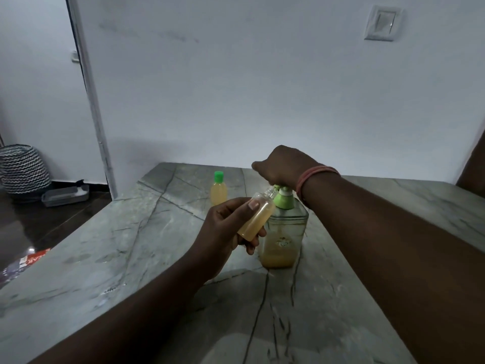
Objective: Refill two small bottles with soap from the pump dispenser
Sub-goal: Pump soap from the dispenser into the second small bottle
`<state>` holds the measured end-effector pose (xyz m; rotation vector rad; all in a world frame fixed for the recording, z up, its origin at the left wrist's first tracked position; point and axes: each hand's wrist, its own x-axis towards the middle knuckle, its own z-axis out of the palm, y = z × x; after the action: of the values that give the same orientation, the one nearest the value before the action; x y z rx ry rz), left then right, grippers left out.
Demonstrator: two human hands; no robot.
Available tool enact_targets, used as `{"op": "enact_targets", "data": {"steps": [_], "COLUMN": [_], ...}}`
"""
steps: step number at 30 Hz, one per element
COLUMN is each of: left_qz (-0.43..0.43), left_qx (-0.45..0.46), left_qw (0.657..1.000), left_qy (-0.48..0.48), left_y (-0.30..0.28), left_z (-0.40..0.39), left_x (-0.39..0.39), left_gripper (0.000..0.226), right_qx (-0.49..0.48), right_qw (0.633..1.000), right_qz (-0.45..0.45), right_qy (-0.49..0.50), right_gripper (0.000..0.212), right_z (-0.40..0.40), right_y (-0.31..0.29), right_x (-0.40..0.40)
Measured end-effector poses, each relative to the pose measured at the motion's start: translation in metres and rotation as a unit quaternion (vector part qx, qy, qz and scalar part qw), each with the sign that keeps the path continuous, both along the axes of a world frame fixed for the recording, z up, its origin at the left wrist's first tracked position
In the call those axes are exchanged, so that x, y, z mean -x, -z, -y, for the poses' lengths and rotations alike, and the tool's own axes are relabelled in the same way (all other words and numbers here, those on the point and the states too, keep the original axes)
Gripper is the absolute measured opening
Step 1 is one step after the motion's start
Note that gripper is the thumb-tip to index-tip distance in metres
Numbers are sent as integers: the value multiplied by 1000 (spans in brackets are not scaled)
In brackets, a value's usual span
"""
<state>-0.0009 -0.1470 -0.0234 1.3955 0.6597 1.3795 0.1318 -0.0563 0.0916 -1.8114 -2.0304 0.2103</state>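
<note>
The left hand [223, 229] holds a small open bottle [256, 216] above the desk [110, 245]. Its fingers are curled round the lower half of the bottle and the thumb lies along the side, so the bottle is pinched between thumb and fingers. The bottle is tilted, with its open neck pointing up and to the right, right at the spout of the pump dispenser [284, 227]. Yellow soap fills about the lower half of this bottle (the upper part looks clear).

The right hand [282, 166] rests on top of the green pump head, with the palm down and the fingers bent over it. The fingertips themselves are hidden behind the hand, so I cannot tell exactly how they lie. A pink band [313, 178] goes round the right wrist.

The dispenser stands upright on the grey veined desk, near the middle. It is clear, with a green collar, and yellow soap fills only its lower part.

A second small bottle [218, 190] stands upright further back on the desk, to the left of the dispenser and apart from it. It has a green cap on and looks full of the yellow soap.

On the floor to the left stands a basket [22, 168] with a zigzag pattern, and a grey tray [64, 197] lies beside it. A switch plate [383, 23] is on the wall.
</note>
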Motion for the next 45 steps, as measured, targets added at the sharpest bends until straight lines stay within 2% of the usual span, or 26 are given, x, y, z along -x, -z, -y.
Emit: {"op": "enact_targets", "data": {"steps": [2, 4, 8, 13, 17, 27, 32, 41, 45], "left_qz": [1, 7, 3, 1, -1, -1, -1, 3, -3], "left_qx": [1, 0, -3, -5, -5, -5, -3, -3, 3], "left_qw": [1000, 1000, 1000, 1000, 1000, 1000, 1000, 1000, 1000], "left_qy": [-2, -3, -1, -3, -4, 0, -6, -9, -9], "left_y": [0, 1, 1, 1, 0, 1, 2, 1, 0], "left_z": [-1, -2, -3, 1, -1, -1, -5, -1, -1], "left_x": [0, -1, -1, 0, 0, -1, 0, -2, -1], "left_gripper": [32, 30, 27, 31, 29, 28, 29, 31, 30], "right_qx": [-9, -1, -5, 4, 2, 27, 20, 26, 18], "right_qw": [999, 998, 999, 999, 1000, 998, 999, 998, 1000], "right_qz": [-48, -56, -40, 42, -18, 47, -29, 56, 11], "right_qy": [6, 9, 16, 1, -4, -26, -19, -2, -2], "right_gripper": [39, 41, 35, 34, 46, 37, 45, 33, 37], "right_z": [0, 2, 8, 6, 2, 7, 1, 3, -1], "right_y": [5, 8, 5, -3, 4, -5, 4, -2, -1], "right_x": [-1, -2, -4, 3, 1, 1, -2, 1, 0]}}
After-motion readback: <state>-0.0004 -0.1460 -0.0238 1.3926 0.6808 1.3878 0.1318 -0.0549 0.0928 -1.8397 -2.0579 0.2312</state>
